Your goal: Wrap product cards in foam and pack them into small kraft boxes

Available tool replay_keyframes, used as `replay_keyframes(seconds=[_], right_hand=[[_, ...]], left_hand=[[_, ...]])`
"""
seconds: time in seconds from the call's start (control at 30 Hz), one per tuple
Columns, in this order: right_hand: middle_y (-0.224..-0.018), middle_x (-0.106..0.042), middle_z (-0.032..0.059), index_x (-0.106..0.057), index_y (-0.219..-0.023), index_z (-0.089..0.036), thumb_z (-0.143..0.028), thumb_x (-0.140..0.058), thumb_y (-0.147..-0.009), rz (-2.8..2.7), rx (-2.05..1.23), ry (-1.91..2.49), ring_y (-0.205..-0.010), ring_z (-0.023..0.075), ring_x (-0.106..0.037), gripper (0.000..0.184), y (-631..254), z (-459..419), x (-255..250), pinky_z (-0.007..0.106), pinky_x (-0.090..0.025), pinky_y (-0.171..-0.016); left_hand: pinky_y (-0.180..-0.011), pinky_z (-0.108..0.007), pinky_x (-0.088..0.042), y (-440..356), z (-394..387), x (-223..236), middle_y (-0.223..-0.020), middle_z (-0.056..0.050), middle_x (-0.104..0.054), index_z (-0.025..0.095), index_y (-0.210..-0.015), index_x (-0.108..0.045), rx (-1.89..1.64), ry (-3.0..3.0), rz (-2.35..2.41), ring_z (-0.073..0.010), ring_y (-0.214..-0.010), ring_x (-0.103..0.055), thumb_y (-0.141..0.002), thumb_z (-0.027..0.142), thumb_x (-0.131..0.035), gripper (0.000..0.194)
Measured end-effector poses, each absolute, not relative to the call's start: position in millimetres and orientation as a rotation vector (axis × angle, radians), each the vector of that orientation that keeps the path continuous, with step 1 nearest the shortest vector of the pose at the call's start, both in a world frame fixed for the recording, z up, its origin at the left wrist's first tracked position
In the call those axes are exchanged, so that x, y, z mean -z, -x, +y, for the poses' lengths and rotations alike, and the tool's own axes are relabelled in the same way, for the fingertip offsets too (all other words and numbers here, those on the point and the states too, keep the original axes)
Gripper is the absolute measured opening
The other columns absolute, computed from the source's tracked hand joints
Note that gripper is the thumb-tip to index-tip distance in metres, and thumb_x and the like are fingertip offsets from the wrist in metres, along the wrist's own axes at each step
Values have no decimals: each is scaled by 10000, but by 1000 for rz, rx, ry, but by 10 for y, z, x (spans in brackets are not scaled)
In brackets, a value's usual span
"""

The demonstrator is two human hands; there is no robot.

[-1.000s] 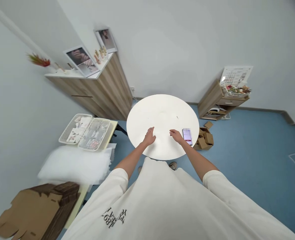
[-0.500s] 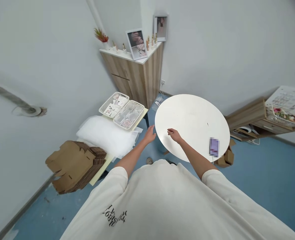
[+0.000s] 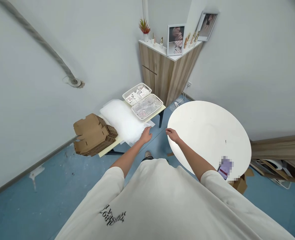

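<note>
My left hand [image 3: 145,135] hangs in the air near the corner of a stack of white foam packing sheets [image 3: 123,120], its fingers apart and holding nothing I can see. Over the left rim of a round white table [image 3: 202,116] is my right hand [image 3: 173,134], loosely bent, with nothing visible in it. The sheets lie on a narrow pale-yellow table [image 3: 106,151]. Behind them stand two white plastic baskets, one with small white packets [image 3: 138,94], the other with clear plastic packaging [image 3: 147,106]. A stack of flattened brown cardboard boxes [image 3: 92,135] lies at the near end.
On the round table lies a phone, partly pixelated [image 3: 224,168]. A wooden corner cabinet [image 3: 160,66] bears picture frames [image 3: 176,40], small bottles and a potted plant [image 3: 144,26]. A wooden shelf unit [image 3: 280,146] stands right; a cardboard box [image 3: 240,185] sits on the floor.
My view has turned left, so the tables and cabinet sit further right. My left hand is now close to the white sheets, and my right hand is nearer the round table's left rim.
</note>
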State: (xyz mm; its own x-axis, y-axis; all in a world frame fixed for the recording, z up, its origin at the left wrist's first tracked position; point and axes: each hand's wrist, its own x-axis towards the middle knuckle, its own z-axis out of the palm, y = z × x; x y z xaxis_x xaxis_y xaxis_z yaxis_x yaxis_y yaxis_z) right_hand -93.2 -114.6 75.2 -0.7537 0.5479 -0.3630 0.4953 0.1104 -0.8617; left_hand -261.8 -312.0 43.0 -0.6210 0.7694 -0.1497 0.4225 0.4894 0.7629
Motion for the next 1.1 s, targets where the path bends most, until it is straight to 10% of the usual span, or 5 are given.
replay_keyframes(seconds=[1.1], right_hand=[[-1258, -699, 91, -685, -1259, -192, -277, -535, -934, -2665, -1370, 1071, -1145, 241, -631, 367, 3500, -1629, -785, 360, -476, -1018]], left_hand=[[-1102, -463, -384, 4427, -3136, -653, -1438, -55, -605, 280, -1434, -527, -721, -814, 2370, -285, -1331, -516, -901, 182, -520, 542]])
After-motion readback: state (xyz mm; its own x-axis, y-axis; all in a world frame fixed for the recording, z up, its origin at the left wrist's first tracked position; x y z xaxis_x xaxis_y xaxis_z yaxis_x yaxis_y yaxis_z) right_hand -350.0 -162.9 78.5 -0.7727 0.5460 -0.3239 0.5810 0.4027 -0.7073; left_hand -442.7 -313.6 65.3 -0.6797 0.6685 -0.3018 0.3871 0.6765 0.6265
